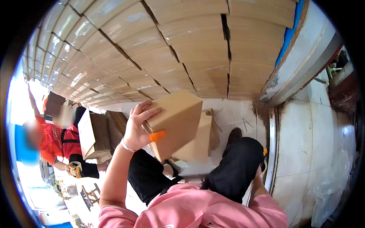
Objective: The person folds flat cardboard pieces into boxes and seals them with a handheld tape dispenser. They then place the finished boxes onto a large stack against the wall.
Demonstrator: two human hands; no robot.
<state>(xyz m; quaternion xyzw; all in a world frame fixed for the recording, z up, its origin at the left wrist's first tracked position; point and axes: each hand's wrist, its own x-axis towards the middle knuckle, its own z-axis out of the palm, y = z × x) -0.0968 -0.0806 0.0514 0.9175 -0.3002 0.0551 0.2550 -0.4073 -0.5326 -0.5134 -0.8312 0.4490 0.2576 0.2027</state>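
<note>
Left grip clasping small cardboard box, raised above folded box stack | right grip unseen, state unknown | advise: support box underside, keep level, avoid crushing corner.

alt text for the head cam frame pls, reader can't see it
The person's left hand, thumb capped in orange, holds a brown cardboard box above their knees; the right hand is out of sight. Stacked flat cardboard fills the background, and a co-worker in red at left holds a tape dispenser.
</note>
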